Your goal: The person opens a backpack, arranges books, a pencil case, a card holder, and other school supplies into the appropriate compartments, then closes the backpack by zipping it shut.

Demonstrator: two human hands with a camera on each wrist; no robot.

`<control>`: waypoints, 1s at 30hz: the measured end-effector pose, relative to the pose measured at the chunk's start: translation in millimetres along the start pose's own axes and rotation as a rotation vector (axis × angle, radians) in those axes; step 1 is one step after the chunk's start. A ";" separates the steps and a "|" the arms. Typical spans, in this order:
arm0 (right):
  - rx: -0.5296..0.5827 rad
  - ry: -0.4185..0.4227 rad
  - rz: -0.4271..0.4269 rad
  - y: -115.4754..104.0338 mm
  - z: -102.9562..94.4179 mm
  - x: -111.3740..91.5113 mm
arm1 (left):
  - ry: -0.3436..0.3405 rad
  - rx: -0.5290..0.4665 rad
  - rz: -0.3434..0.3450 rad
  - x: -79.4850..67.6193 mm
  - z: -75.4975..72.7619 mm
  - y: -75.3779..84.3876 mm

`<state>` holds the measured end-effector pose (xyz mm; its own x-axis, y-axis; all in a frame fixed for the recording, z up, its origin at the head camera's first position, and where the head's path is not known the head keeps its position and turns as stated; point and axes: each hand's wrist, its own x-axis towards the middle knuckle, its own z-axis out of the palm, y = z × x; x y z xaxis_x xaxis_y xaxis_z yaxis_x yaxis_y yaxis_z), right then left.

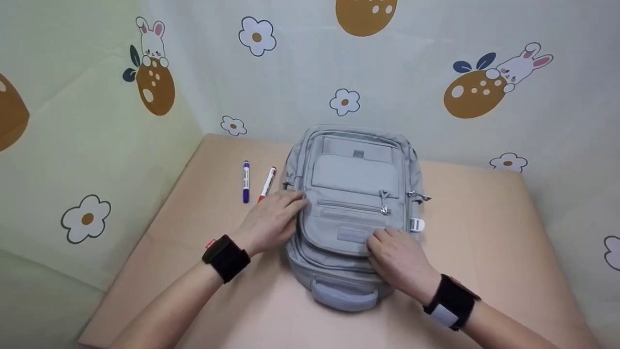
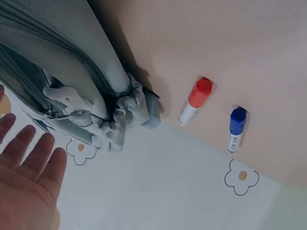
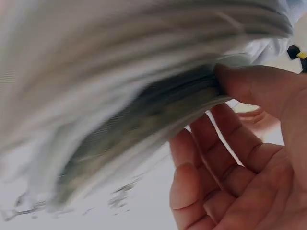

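A grey backpack (image 1: 356,177) lies on its back on the table, its carry handle (image 1: 345,296) toward me. My left hand (image 1: 273,220) rests along the left edge of its front panel, and the left wrist view shows those fingers (image 2: 48,165) fairly straight. At the panel's lower right corner, my right hand (image 1: 399,252) pinches the fabric edge between thumb and fingers. In the right wrist view a dark gap (image 3: 158,100) opens beside the pinched edge; the fabric there is blurred.
Left of the backpack lie a blue marker (image 1: 246,182) and a red marker (image 1: 269,182), the red one partly behind my left hand. A zipper pull (image 1: 419,196) and a white buckle (image 1: 417,225) stick out on the right side. Patterned cloth (image 1: 300,68) hangs behind the table (image 1: 484,232).
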<state>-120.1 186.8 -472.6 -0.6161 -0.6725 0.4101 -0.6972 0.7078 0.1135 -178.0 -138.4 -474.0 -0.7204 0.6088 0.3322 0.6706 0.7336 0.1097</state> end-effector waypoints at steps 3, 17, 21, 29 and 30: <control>0.026 0.038 0.005 13.7 -2.5 -10.9 | -0.046 -0.016 0.061 -3.0 -0.5 2.7; 0.165 0.189 0.023 34.1 -14.8 -23.1 | -0.141 -0.039 0.171 6.6 2.2 1.8; 0.181 0.268 0.036 40.3 -25.0 -14.0 | -0.126 -0.052 0.164 16.0 1.7 -0.1; 0.261 0.376 0.137 57.4 -37.4 7.0 | -0.042 -0.186 0.031 45.5 -2.7 -0.5; 0.283 0.383 0.155 60.0 -37.6 8.9 | -0.029 -0.221 0.002 48.9 -3.4 -0.5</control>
<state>-153.5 231.4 -428.2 -0.5786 -0.3990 0.7114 -0.7128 0.6712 -0.2033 -212.9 -110.0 -454.6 -0.7218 0.6210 0.3056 0.6921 0.6507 0.3124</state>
